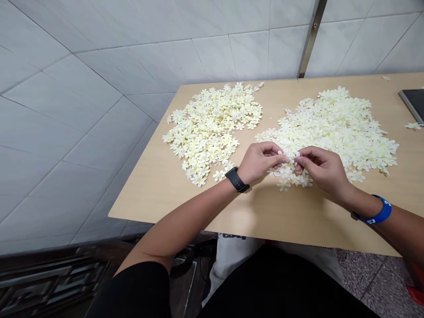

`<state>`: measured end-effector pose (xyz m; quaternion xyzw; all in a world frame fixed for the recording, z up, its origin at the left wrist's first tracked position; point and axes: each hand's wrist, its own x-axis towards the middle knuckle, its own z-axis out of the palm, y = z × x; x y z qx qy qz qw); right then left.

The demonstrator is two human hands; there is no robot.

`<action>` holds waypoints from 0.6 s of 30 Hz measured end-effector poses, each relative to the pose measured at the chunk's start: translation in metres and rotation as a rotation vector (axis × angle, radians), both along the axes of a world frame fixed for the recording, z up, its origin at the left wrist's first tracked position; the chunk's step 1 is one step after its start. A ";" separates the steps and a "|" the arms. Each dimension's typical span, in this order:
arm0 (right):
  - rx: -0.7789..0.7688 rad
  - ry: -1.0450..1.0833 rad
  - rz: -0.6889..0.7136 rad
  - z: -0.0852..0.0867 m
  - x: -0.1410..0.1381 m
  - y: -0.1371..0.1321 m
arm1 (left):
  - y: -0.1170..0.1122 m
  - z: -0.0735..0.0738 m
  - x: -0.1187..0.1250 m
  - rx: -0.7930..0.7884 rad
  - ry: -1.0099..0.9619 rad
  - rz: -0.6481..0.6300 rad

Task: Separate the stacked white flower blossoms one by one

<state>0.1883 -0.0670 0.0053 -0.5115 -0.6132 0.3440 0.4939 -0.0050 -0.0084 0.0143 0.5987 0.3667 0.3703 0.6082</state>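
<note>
Two heaps of small white fabric flowers lie on a light wooden table [232, 212]. The left heap [213, 128] spreads flat; the right heap [341, 126] is thicker. My left hand [260, 161] and my right hand [319, 168] meet at the near edge of the right heap. Both pinch a single white flower [291, 158] between thumb and fingertips, just above the table. A black watch sits on my left wrist [236, 179] and a blue band on my right wrist [377, 214].
A dark flat object [414, 104] lies at the table's far right edge, with a loose flower [413, 126] beside it. White tiled wall stands behind and to the left. The table's near edge runs just above my lap.
</note>
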 end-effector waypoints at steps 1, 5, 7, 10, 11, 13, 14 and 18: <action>0.010 0.002 -0.014 0.000 0.001 0.001 | 0.001 -0.001 0.000 -0.024 -0.036 -0.009; 0.025 0.006 -0.083 0.001 0.003 0.002 | 0.003 -0.003 0.000 -0.047 -0.038 0.002; 0.014 0.001 -0.101 0.001 0.003 0.002 | 0.002 -0.001 -0.001 -0.038 -0.003 -0.008; 0.008 -0.001 -0.091 0.001 0.004 0.002 | 0.000 0.001 -0.003 -0.013 0.014 -0.015; 0.011 0.001 -0.085 0.000 0.004 0.002 | 0.000 0.001 -0.004 0.002 0.019 -0.020; 0.016 0.000 -0.075 -0.001 0.005 0.002 | 0.000 0.000 -0.004 0.059 0.039 -0.034; 0.015 -0.004 -0.074 -0.001 0.006 0.003 | 0.001 -0.001 -0.005 0.098 0.052 -0.038; -0.006 -0.023 -0.062 -0.003 0.006 0.004 | 0.002 -0.003 -0.006 0.233 0.084 -0.027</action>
